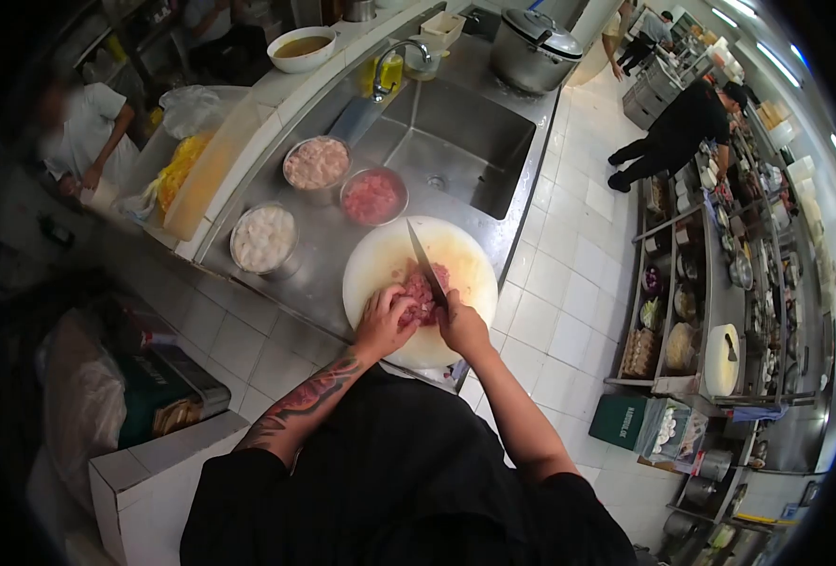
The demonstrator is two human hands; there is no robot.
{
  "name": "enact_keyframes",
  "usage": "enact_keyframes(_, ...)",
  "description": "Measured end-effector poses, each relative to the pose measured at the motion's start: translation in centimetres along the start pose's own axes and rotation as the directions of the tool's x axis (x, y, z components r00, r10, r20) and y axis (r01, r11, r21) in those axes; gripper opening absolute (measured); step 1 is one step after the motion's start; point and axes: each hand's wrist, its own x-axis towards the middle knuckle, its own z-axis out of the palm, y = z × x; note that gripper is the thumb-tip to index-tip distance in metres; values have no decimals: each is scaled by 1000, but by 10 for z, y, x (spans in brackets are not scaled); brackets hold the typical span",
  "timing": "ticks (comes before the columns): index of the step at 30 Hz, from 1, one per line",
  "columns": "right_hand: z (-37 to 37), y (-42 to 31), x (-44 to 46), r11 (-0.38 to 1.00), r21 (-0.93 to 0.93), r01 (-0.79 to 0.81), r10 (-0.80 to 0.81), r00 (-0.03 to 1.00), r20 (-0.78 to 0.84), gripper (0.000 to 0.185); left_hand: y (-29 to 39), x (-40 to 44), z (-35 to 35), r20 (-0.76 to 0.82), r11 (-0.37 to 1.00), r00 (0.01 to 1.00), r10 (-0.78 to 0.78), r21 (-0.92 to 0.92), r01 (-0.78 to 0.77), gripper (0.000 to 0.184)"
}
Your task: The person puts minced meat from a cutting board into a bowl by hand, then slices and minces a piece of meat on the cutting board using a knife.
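A round white cutting board (371, 274) lies at the counter's front edge with chopped red meat (422, 291) in its middle. My right hand (464, 325) is closed round the handle of a knife (426, 259), whose blade points up and away over the meat. At the meat's left side, my left hand (385, 319) rests with its fingers curled against the pieces; whether it pinches any is hidden. Beyond the board stand a bowl of red meat (373, 196), a bowl of paler meat (316, 163) and a bowl of whitish pieces (264, 240).
A sink (465, 151) with a faucet (380, 80) lies behind the board, near a large lidded pot (535, 47). A white bowl of brown liquid (302, 47) sits on the ledge. One person stands at left, others at upper right beside shelves (687, 283).
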Motion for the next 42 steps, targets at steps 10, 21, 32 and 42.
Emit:
enact_keyframes(10, -11, 2, -5, 999, 31, -9, 9, 1000, 5, 31, 3, 2, -2, -28, 1000, 1000, 13, 9, -12, 40)
enact_keyframes(21, -18, -3, -1, 999, 48, -15, 17, 999, -29, 23, 2, 1, -4, -4, 1000, 1000, -3, -15, 3, 39)
enact_keyframes(32, -45, -17, 1, 998, 40, -55, 52, 997, 61, 26, -3, 2, -2, -31, 1000, 999, 15, 15, -14, 40)
enact_keyframes(42, -61, -36, -3, 999, -12, -47, 47, 998, 43, 28, -1, 0, 1, -18, 1000, 1000, 4, 23, -4, 40)
